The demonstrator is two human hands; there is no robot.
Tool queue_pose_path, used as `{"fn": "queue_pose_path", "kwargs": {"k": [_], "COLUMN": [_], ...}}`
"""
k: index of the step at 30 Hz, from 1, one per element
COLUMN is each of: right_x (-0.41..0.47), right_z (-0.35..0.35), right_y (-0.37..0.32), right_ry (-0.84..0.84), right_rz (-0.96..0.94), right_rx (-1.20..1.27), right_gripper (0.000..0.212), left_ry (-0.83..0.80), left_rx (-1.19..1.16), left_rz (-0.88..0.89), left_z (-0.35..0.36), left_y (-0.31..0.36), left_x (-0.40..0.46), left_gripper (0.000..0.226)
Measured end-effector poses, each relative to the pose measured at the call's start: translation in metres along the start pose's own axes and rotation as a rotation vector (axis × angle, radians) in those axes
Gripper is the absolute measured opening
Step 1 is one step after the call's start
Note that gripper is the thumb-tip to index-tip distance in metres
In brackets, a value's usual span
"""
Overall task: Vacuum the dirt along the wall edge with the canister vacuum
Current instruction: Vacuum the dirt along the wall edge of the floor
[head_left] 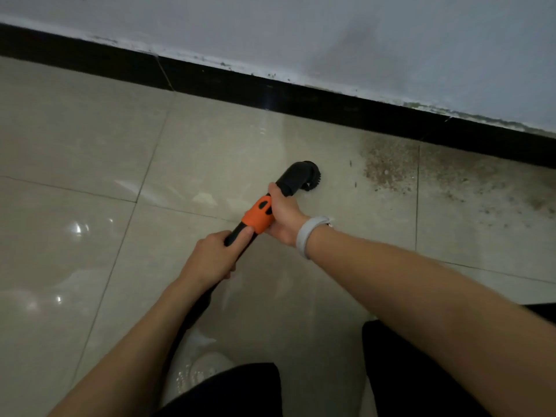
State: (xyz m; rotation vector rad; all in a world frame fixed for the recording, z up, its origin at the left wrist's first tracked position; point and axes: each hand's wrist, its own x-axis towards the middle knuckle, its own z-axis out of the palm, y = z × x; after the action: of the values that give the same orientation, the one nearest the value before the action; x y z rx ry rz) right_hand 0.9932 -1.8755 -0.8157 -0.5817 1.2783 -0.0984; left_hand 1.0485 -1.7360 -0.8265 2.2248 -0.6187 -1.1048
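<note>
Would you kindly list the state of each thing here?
Brush nozzle: on the tile, short of the dirt.
Dirt: still lying by the baseboard.
Left hand: grips the black tube.
Right hand: grips the orange collar.

A black vacuum wand (240,233) with an orange collar (258,216) is angled toward centre frame, its round brush head (304,176) set on the floor. Brown dirt (391,170) is spread right of it, along the black skirting.
</note>
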Motion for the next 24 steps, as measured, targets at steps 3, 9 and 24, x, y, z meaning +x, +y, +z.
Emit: {"fn": "queue_pose_path", "kwargs": {"k": [3,9,24], "right_x": [0.001,0.01,0.053], "right_z": [-0.017,-0.038,-0.115], "right_y": [-0.033,-0.071,-0.079], "right_ry": [0.028,-0.039,-0.087], "right_rz": [-0.008,-0.035,-0.12], "right_rx": [-0.153,-0.064,0.204], "right_gripper": [0.03,0.037,0.017], "left_ry": [-0.027,-0.01,0.194], "left_rx": [0.021,0.213,0.443], "left_rz": [0.038,0.086,0.278], "left_z": [0.01,0.027,0.107], "left_y": [0.028,0.091,0.115], "left_x": [0.019,0.05,0.061], "left_gripper": [0.049,0.058,0.04]}}
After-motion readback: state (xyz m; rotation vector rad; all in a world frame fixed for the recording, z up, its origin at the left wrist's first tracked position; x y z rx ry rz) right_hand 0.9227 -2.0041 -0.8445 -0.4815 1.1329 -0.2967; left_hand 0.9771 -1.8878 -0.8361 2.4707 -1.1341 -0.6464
